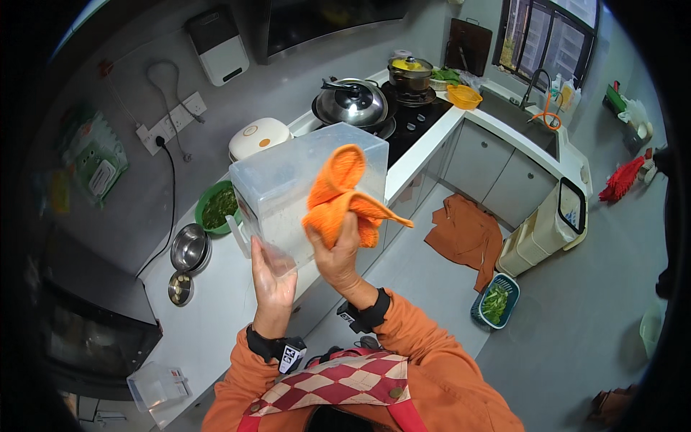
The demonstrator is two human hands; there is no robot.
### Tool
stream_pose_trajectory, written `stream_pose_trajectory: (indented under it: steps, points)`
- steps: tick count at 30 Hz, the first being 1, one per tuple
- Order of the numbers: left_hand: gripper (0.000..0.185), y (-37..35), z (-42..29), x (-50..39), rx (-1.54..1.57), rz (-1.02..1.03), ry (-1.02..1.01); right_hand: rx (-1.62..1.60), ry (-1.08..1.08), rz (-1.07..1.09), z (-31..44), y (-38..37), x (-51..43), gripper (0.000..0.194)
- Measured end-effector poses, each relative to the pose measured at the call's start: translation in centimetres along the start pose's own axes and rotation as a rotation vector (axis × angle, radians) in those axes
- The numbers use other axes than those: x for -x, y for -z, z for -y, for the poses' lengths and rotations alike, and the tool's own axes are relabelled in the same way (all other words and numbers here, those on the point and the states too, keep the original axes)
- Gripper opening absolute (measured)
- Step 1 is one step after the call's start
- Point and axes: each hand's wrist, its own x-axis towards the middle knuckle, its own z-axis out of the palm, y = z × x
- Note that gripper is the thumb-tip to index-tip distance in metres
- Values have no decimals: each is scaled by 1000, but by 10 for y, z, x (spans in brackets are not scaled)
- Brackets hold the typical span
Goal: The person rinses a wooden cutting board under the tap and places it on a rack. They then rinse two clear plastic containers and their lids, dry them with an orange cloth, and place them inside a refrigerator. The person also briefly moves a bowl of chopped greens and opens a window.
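A large translucent plastic storage bin (280, 189) is held up, tilted, in front of me above the counter's edge. My left hand (272, 286) supports it at its lower near corner, palm up with the fingers along the wall. In my right hand (340, 254) is a bunched orange microfibre cloth (337, 200), pressed against or just in front of the bin's near side; contact is partly hidden by the folds. A pale handle or flap (237, 236) sticks out at the bin's left. Both wrists carry black straps with small devices.
On the white counter (221, 302) stand a green bowl of chopped greens (217, 208), steel bowls (190, 248), a rice cooker (259, 137) and a small plastic container (157, 386). A lidded wok (351, 102) and pot (410, 75) sit on the hob. A vegetable basket (495, 302) is on the floor.
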Motion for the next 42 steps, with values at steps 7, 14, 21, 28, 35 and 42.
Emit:
stream_pose_trajectory:
  steps: [7, 14, 21, 28, 35, 42]
  points:
    - [31, -7, 6, 2, -219, -81, -23, 200, 480, 372, 17, 6, 9, 35]
    - [17, -1, -11, 20, -123, -117, 19, 441, 60, 22, -78, 74, -33, 30]
    - [25, -23, -36, 36, -854, 14, -141, -47, -492, -27, -47, 141, -60, 27]
    - [27, -43, -4, 46, -1165, 200, -56, 369, 174, 530, 44, 108, -102, 32]
    - [19, -31, -4, 46, -1106, 160, -262, 282, 236, 536, 44, 96, -12, 40]
    - [22, -11, -45, 57, -1602, 465, -577, -146, -405, 296, 39, 143, -61, 32]
